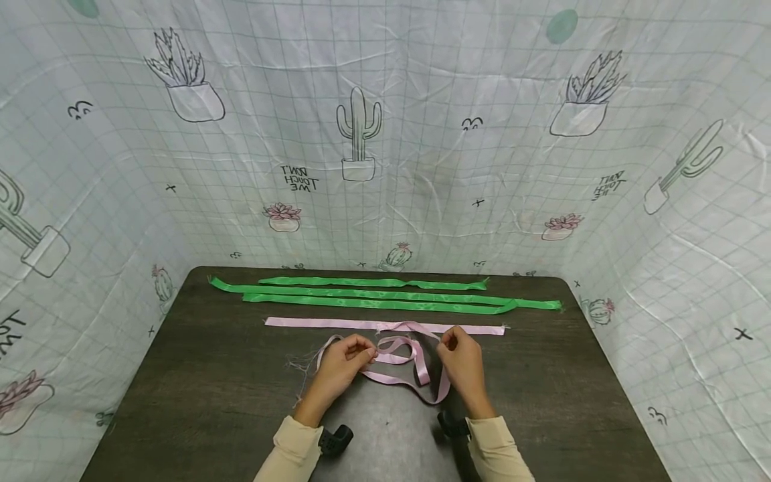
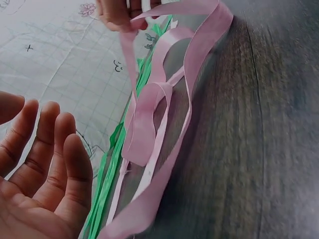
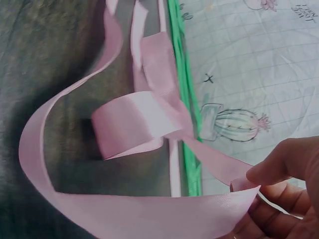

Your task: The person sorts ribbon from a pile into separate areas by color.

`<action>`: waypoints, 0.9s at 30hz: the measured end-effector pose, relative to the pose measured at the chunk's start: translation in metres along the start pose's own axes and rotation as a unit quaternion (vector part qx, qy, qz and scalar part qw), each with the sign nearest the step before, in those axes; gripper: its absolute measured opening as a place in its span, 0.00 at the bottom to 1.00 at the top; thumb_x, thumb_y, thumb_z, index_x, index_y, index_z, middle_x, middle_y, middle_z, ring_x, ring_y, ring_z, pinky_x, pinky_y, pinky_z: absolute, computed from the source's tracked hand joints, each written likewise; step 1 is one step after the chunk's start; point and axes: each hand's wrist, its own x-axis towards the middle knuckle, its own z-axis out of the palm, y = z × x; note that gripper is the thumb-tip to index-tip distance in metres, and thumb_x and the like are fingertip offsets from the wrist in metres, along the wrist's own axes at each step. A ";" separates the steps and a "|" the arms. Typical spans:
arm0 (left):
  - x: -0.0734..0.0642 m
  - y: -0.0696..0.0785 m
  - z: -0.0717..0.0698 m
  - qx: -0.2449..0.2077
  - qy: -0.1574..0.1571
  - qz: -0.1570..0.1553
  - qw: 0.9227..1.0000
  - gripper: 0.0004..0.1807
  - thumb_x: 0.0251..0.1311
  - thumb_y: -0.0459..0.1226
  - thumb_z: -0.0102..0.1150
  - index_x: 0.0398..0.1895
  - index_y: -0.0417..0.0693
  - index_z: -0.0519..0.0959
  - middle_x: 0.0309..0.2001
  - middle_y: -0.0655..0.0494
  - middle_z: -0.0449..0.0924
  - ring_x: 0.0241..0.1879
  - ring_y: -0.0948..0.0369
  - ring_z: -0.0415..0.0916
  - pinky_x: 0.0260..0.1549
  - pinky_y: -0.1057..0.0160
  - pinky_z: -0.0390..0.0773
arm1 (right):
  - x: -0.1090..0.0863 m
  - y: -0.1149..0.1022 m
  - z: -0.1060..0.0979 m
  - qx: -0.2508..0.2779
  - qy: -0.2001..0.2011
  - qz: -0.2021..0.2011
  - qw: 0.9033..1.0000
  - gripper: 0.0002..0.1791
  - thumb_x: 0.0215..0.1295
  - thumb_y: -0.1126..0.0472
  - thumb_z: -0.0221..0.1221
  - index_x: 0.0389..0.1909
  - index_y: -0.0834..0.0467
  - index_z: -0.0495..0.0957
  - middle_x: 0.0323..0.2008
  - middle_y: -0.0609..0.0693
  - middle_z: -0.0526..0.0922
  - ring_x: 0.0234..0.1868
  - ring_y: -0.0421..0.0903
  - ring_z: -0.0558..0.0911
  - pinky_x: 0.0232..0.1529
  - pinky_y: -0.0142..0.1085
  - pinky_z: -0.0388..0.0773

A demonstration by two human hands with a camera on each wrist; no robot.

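Here, the right hand (image 1: 462,358) pinches the looped pink ribbon (image 3: 132,122) between thumb and finger; the left hand (image 1: 342,365), fingers loosely bent, holds nothing. The ribbon's coils lie mostly between both hands. Farther off stretch a flat pink strip (image 1: 325,323) and, farthest, green ribbons (image 1: 361,304).

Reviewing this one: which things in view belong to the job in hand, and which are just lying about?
In the job:
Looped pink satin ribbon, pinched by the right hand
Left hand, beside the ribbon's loops

Apparently just lying about:
Straight pink satin ribbon, stretched across the table
Three green satin ribbons, farther back
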 end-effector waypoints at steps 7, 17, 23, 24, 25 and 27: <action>0.008 0.006 0.010 0.060 0.007 0.038 0.997 0.05 0.68 0.32 0.66 0.42 0.38 0.83 0.39 0.43 0.86 0.34 0.67 0.78 0.34 0.70 0.78 | 0.003 -0.010 -0.006 0.022 0.001 -0.020 1.000 0.07 0.56 0.76 0.61 0.28 0.61 0.77 0.24 0.53 0.79 0.27 0.43 0.74 0.30 0.31 0.70; 0.030 0.011 0.031 0.104 0.008 0.077 0.992 0.07 0.64 0.29 0.69 0.44 0.44 0.84 0.44 0.46 0.86 0.45 0.56 0.82 0.43 0.65 0.83 | 0.002 -0.035 -0.014 0.093 0.000 -0.090 0.992 0.06 0.58 0.75 0.63 0.28 0.61 0.78 0.24 0.53 0.80 0.26 0.38 0.76 0.30 0.28 0.74; 0.039 0.017 0.044 0.136 0.000 0.102 0.985 0.12 0.63 0.30 0.71 0.49 0.46 0.83 0.48 0.45 0.84 0.46 0.45 0.82 0.43 0.57 0.84 | 0.004 -0.048 -0.017 0.098 -0.020 -0.093 0.991 0.07 0.60 0.75 0.64 0.30 0.61 0.79 0.26 0.53 0.82 0.30 0.41 0.78 0.34 0.29 0.78; 0.040 0.017 0.046 0.137 -0.001 0.105 0.985 0.13 0.63 0.30 0.71 0.49 0.45 0.83 0.49 0.46 0.84 0.47 0.45 0.82 0.43 0.55 0.84 | 0.004 -0.050 -0.017 0.100 -0.023 -0.094 0.990 0.07 0.60 0.75 0.65 0.30 0.61 0.79 0.27 0.54 0.83 0.30 0.41 0.79 0.35 0.29 0.78; 0.041 0.018 0.048 0.139 -0.001 0.108 0.984 0.12 0.63 0.29 0.70 0.49 0.45 0.83 0.49 0.46 0.83 0.47 0.44 0.82 0.43 0.53 0.85 | 0.005 -0.051 -0.017 0.101 -0.025 -0.095 0.990 0.07 0.60 0.75 0.65 0.31 0.61 0.79 0.27 0.54 0.83 0.31 0.42 0.79 0.35 0.29 0.78; 0.042 0.017 0.051 0.132 0.002 0.109 0.985 0.11 0.64 0.29 0.70 0.48 0.43 0.83 0.48 0.46 0.84 0.49 0.45 0.82 0.45 0.48 0.86 | 0.005 -0.054 -0.018 0.103 -0.030 -0.097 0.990 0.06 0.60 0.75 0.65 0.31 0.62 0.79 0.28 0.55 0.84 0.32 0.43 0.79 0.35 0.29 0.78</action>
